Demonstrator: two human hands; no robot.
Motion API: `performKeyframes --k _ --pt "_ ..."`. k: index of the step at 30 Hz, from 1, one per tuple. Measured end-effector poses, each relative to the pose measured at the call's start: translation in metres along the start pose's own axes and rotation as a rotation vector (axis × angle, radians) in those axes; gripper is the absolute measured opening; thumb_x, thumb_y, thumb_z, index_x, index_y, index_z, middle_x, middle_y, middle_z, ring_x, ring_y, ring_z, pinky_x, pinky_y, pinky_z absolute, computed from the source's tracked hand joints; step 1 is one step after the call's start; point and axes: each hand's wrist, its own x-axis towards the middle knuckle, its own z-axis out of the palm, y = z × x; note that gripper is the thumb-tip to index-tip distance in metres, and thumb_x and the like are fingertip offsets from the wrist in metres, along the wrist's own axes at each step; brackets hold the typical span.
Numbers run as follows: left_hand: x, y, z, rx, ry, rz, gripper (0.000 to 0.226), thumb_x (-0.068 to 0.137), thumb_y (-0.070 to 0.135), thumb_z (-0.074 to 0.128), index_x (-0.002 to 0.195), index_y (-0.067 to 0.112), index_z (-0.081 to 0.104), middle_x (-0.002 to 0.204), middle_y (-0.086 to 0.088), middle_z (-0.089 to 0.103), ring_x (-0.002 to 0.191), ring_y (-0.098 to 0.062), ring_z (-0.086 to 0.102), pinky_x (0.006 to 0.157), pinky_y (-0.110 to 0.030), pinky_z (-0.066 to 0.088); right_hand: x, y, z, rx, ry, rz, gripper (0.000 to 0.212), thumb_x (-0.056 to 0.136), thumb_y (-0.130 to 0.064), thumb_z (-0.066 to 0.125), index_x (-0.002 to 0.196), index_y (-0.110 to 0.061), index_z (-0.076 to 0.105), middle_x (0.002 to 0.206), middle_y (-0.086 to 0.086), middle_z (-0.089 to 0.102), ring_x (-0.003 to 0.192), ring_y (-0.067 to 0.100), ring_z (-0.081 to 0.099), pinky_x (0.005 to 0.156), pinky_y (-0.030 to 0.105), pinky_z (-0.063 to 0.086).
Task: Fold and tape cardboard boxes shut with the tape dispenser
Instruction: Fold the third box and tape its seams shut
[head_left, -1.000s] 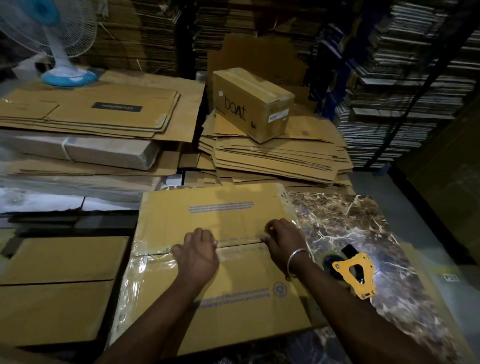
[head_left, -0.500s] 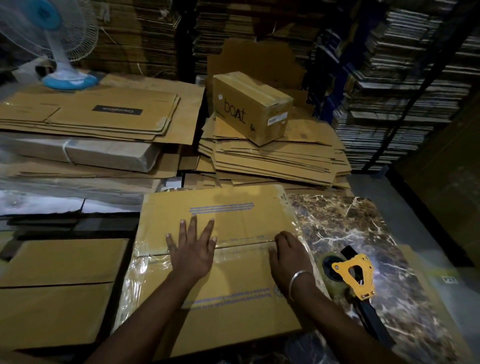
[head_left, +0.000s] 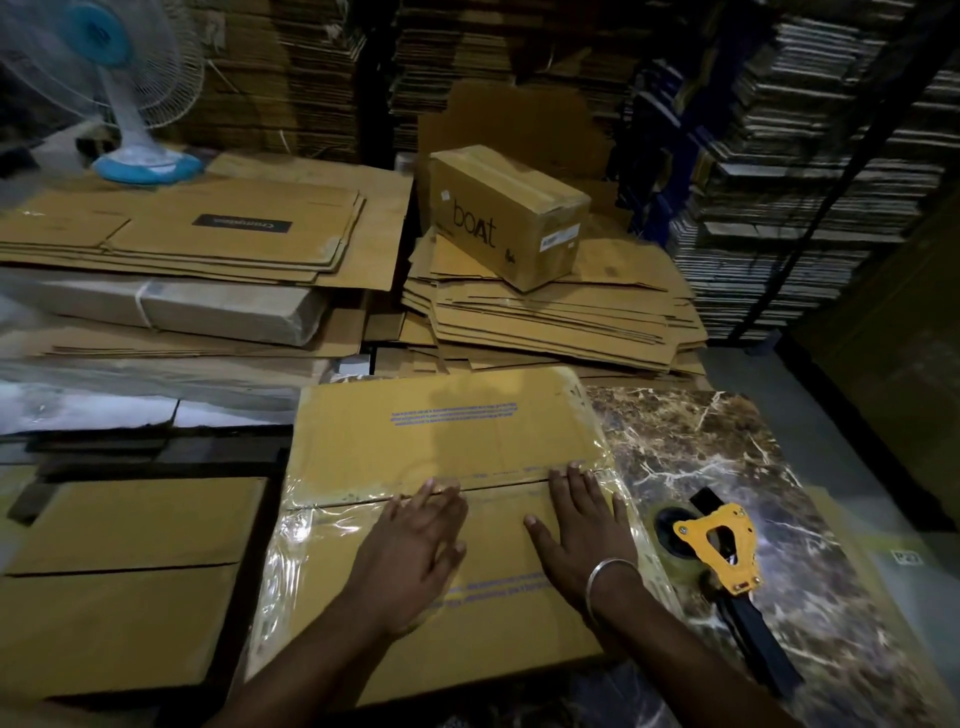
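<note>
Head-mounted view down onto a flattened brown cardboard box (head_left: 447, 457) lying on a marble-patterned tabletop (head_left: 727, 457), in a dim storeroom of stacked cardboard. Two flaps folded shut, meeting at a seam (head_left: 498, 483) running left to right across the middle. Clear glossy tape (head_left: 317, 525) already laid along that seam and wrinkled over the left edge, so closing and taping of this face looks largely done; what seems left is smoothing the tape flat and, presumably, any other side or further boxes. Left hand (head_left: 410, 551) flat on the near flap, fingers straight and close together, tips reaching the seam, holding nothing. Right hand (head_left: 582, 525) likewise flat and pressing, fingers slightly spread, tips touching the seam near the right edge; metal bangle (head_left: 608, 577) on the wrist. Yellow-framed tape dispenser (head_left: 719, 551) lying unused on the tabletop just right of the box, black handle pointing toward the viewer, apart from both hands. Farther back, a sealed box printed "boAt" (head_left: 509, 213) atop a pile of flattened cartons (head_left: 550, 322), a second pile to the left, and a blue-based table fan (head_left: 130, 98) at far left.
</note>
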Motion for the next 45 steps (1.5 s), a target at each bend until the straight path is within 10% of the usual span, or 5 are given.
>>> performKeyframes --k 16,27,31,38,45 --pt "-0.023 -0.009 -0.005 0.033 -0.044 -0.429 0.1 0.07 0.084 -0.021 0.157 0.035 -0.012 0.16 0.018 -0.022 0.152 -0.01 -0.016 0.12 -0.05 -0.007 -0.005 -0.041 -0.001 -0.009 -0.066 0.134 0.082 0.096 -0.069 0.016 0.158 -0.025 -0.016 0.165 0.0 -0.023 0.153 0.021 -0.018 0.121 0.058 -0.006" --pt "-0.045 -0.035 -0.036 -0.607 0.305 -0.434 0.053 0.089 0.046 0.052 0.137 0.025 0.06 0.144 0.006 0.055 0.147 -0.014 0.033 0.117 -0.024 0.024 -0.016 -0.144 0.02 0.051 -0.098 -0.052 0.107 0.072 -0.076 -0.009 0.159 -0.015 -0.015 0.165 0.01 -0.023 0.153 0.026 -0.02 0.121 0.054 -0.007" --pt "-0.087 -0.058 -0.041 -0.408 0.42 -0.574 0.056 0.1 0.027 0.051 0.153 0.015 0.04 0.161 0.002 0.03 0.151 -0.015 0.022 0.123 -0.035 0.02 -0.016 -0.142 0.02 0.038 -0.079 -0.053 0.098 0.083 -0.076 0.002 0.16 -0.015 -0.01 0.167 0.008 -0.017 0.154 0.022 -0.017 0.121 0.053 -0.005" --pt "-0.12 -0.064 -0.022 -1.52 0.31 -0.871 0.052 0.096 0.044 0.06 0.141 0.02 0.052 0.136 -0.011 0.062 0.113 -0.02 0.065 0.097 -0.036 0.052 -0.018 -0.146 0.023 0.017 -0.028 -0.053 0.091 0.095 -0.07 0.019 0.16 -0.011 -0.006 0.168 0.012 -0.011 0.154 0.025 -0.015 0.122 0.055 0.0" --pt "-0.127 -0.073 -0.014 -1.588 0.261 -0.955 0.083 0.075 0.083 0.054 0.133 0.026 0.064 0.127 -0.007 0.069 0.122 -0.027 0.062 0.112 -0.051 0.041 -0.019 -0.151 0.025 0.041 0.027 -0.147 0.082 0.098 -0.061 0.024 0.16 -0.014 -0.005 0.167 0.015 -0.01 0.154 0.028 -0.012 0.123 0.054 0.003"
